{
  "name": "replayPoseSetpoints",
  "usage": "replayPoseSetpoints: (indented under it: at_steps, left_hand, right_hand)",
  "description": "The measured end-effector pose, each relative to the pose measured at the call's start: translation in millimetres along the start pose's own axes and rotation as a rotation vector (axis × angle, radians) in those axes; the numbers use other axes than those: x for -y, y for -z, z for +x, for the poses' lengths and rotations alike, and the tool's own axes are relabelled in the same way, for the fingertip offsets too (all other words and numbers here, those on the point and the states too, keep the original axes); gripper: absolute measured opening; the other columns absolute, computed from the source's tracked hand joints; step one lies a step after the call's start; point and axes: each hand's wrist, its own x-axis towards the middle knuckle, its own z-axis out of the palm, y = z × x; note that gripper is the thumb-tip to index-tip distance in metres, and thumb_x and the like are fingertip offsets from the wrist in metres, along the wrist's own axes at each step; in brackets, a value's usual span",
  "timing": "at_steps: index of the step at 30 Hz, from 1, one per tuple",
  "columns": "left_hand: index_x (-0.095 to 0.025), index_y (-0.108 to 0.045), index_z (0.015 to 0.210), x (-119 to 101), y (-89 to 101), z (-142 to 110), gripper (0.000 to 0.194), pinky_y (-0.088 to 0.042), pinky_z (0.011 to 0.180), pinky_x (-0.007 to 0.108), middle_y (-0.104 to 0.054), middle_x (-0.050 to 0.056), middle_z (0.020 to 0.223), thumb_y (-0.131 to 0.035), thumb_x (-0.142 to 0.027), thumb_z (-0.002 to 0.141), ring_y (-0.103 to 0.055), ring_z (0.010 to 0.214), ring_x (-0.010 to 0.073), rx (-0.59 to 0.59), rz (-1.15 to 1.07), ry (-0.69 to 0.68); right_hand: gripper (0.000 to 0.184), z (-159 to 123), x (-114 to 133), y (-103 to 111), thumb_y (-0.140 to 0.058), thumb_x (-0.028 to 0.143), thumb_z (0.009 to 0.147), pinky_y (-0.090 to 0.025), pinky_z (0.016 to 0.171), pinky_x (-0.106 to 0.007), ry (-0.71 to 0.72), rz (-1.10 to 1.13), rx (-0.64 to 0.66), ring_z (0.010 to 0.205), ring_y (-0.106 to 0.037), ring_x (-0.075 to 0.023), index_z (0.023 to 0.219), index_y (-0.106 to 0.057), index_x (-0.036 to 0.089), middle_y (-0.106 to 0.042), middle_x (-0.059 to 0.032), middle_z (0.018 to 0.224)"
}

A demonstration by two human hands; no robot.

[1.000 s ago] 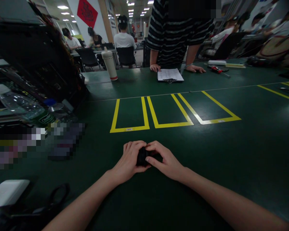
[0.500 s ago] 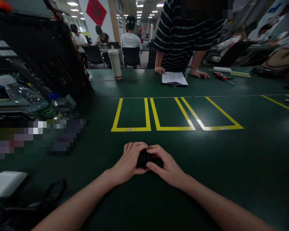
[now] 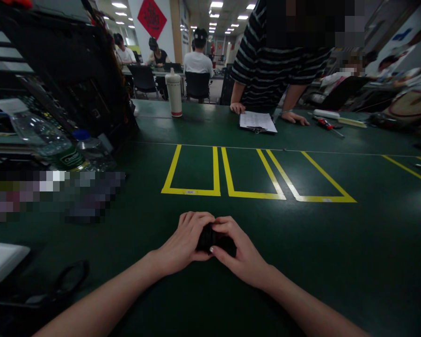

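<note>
My left hand [image 3: 184,243] and my right hand [image 3: 240,252] meet on the green table [image 3: 337,243], both with fingers curled round a small black object [image 3: 212,239]. The object is mostly hidden by my fingers, so I cannot make out what it is. Just beyond my hands lie three yellow taped rectangles [image 3: 192,171].
A person in a striped shirt [image 3: 277,56] leans on the far edge with hands beside a clipboard [image 3: 257,122]. A white bottle [image 3: 174,93] stands at the back. Water bottles [image 3: 45,140] and dark racks crowd the left. Scissors [image 3: 66,281] and a white box [image 3: 2,260] lie near left.
My hands have stayed clasped on the black object. The view has tilted slightly, so the table markings sit lower in the picture.
</note>
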Motion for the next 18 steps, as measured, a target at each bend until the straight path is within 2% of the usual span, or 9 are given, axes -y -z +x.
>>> replayPoseSetpoints:
  at_steps: [5,10,14,18]
  left_hand:
    - [-0.024,-0.032,0.121,1.8,-3.4,0.7,0.060,-0.035,0.090,0.043,-0.045,0.007,0.120,-0.067,-0.024,0.072,-0.043,0.106,0.0258,-0.042,-0.004,-0.003]
    - [-0.024,-0.032,0.121,-2.3,0.8,0.5,0.057,-0.035,0.090,0.042,-0.044,0.007,0.120,-0.065,-0.022,0.074,-0.044,0.105,0.0245,0.005,-0.010,0.020]
    - [-0.026,-0.030,0.121,-1.2,-1.2,-1.1,0.062,-0.033,0.091,0.043,-0.043,0.006,0.122,-0.066,-0.018,0.071,-0.043,0.105,0.0251,-0.021,-0.006,0.012]
    - [-0.026,-0.027,0.124,-1.8,-2.2,-1.7,0.067,-0.031,0.093,0.045,-0.041,0.006,0.126,-0.067,-0.017,0.071,-0.041,0.108,0.0260,-0.023,-0.003,0.014]
  right_hand:
    - [0.020,1.8,-0.7,-3.4,-0.051,0.019,0.083,-0.046,0.080,-0.035,-0.033,0.026,-0.036,0.093,-0.051,-0.0185,0.102,-0.049,0.023,-0.050,-0.0045,0.101]
    - [0.027,3.1,2.3,-4.5,-0.052,0.021,0.083,-0.047,0.078,-0.034,-0.130,0.026,-0.018,0.089,-0.053,-0.0182,0.108,-0.045,0.022,-0.052,-0.0048,0.099]
    - [0.025,0.4,2.6,-2.1,-0.054,0.020,0.081,-0.047,0.076,-0.035,-0.065,-0.036,0.011,0.087,-0.053,-0.0184,0.105,-0.046,0.021,-0.052,-0.0048,0.097]
    - [0.025,-1.8,2.4,-1.4,-0.054,0.018,0.081,-0.045,0.082,-0.036,0.046,-0.038,-0.021,0.094,-0.051,-0.0192,0.105,-0.048,0.022,-0.050,-0.0052,0.104]
